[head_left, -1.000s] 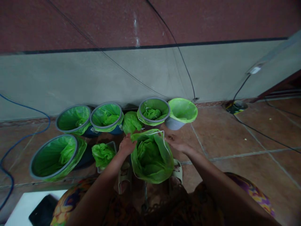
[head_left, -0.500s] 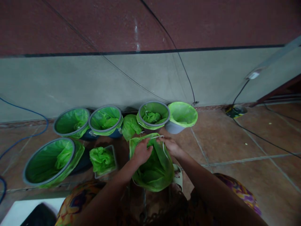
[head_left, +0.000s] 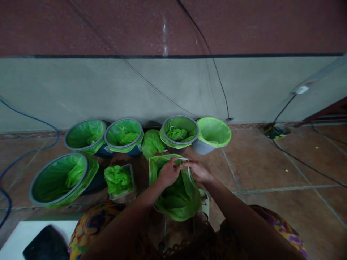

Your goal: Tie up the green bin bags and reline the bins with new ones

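Between my legs stands a container lined with a green bag, its rim covered by the folded bag edge. A white drawstring loops out at the bag's far edge. My right hand is closed, pinching the drawstring at the right of the opening. Fingertips of my left hand are pinched together over the opening, meeting the right fingers at the string. The exact grip of the left fingertips is partly hidden. Inside, the bag hangs in loose folds.
Several bins with green liners stand by the wall, including a grey one and a large one at left. A clear tray holds a crumpled green bag. Black cable crosses the tiles at right; blue cable lies left.
My left hand has moved up and right, out of the bag's opening, to meet my right hand at the drawstring. The view has shifted slightly.
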Tool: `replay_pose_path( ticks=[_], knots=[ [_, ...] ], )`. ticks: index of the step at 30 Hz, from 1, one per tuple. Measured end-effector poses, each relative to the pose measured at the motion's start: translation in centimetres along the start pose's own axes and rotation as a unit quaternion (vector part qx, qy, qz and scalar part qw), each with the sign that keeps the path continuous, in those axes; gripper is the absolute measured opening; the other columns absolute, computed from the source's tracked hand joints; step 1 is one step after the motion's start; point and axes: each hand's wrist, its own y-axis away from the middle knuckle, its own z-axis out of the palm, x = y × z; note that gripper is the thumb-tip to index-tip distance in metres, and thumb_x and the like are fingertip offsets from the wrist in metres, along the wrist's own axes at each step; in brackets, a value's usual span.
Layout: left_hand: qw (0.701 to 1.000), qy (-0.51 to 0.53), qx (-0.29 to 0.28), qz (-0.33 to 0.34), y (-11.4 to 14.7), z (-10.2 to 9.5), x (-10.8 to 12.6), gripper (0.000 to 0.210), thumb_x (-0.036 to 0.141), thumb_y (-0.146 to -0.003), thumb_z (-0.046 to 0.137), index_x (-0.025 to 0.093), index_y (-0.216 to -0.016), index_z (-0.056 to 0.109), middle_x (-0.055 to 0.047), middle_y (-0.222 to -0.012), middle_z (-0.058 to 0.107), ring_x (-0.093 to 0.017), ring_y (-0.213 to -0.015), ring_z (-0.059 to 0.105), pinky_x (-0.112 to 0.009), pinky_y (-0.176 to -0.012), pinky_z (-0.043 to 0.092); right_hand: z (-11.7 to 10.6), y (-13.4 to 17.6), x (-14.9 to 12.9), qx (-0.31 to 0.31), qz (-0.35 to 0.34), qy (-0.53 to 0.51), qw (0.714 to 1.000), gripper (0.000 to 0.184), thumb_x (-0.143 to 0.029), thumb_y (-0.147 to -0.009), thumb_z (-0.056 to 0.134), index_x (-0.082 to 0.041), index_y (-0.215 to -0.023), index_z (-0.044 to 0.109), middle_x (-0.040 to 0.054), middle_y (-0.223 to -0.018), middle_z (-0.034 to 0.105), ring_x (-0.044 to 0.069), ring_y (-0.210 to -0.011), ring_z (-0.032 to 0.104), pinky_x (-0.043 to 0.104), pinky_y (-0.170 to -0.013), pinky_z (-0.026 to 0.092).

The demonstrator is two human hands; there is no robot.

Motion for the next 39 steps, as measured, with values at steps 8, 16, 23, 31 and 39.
replay_pose_path(
  ticks=[8,16,23,31,39],
  knots=[
    [1.000,0.006,0.015,0.016,-0.3,0.4,-0.5,0.033,0.015,-0.087,0.050,0.016,-0.120,0.055,-0.010,-0.115,0.070,-0.020,-0.104,0.066,-0.032,-0.094,0.048,-0.2,0.0,0.1,-0.018,0.025,-0.035,0.999,0.025,-0.019,-0.062,0.078,-0.019,-0.086,0.072,-0.0003,-0.074,0.073,0.013,-0.063,0.064,0.024,-0.064,0.049],
    [0.998,0.019,-0.051,0.035,-0.7,0.6,-1.6,0.040,0.010,-0.082,0.047,0.015,-0.120,0.057,-0.009,-0.116,0.069,-0.019,-0.104,0.065,-0.032,-0.096,0.049,0.2,0.8,-0.9,-0.029,0.038,0.051,0.998,0.029,-0.036,-0.068,0.076,-0.018,-0.090,0.074,0.0041,-0.088,0.076,0.016,-0.075,0.068,0.027,-0.074,0.053],
    [0.984,-0.164,-0.065,-0.015,0.8,-3.0,-1.4,0.039,0.029,-0.089,0.050,0.016,-0.124,0.058,-0.012,-0.121,0.067,-0.025,-0.112,0.063,-0.036,-0.098,0.047,0.3,1.1,-2.9,0.059,-0.077,0.255,0.962,0.032,-0.050,-0.073,0.071,-0.018,-0.076,0.072,0.0057,-0.079,0.074,0.023,-0.077,0.066,0.036,-0.077,0.052],
    [0.948,-0.303,-0.038,-0.088,4.1,-7.2,-3.4,0.037,0.038,-0.088,0.048,0.017,-0.112,0.065,-0.017,-0.111,0.070,-0.032,-0.107,0.066,-0.041,-0.092,0.049,1.5,3.5,-5.7,0.184,-0.305,0.512,0.782,0.023,-0.037,-0.079,0.067,-0.018,-0.089,0.073,0.0129,-0.105,0.068,0.027,-0.103,0.060,0.040,-0.096,0.043],
    [0.941,-0.249,-0.139,-0.180,6.8,-4.7,-6.3,0.027,0.039,-0.079,0.060,0.017,-0.068,0.071,-0.011,-0.073,0.071,-0.027,-0.084,0.070,-0.030,-0.073,0.051,3.4,5.0,-3.4,0.057,-0.245,0.309,0.917,0.021,-0.037,-0.071,0.072,-0.018,-0.080,0.073,0.0039,-0.079,0.072,0.018,-0.073,0.062,0.032,-0.074,0.049]
  ],
)
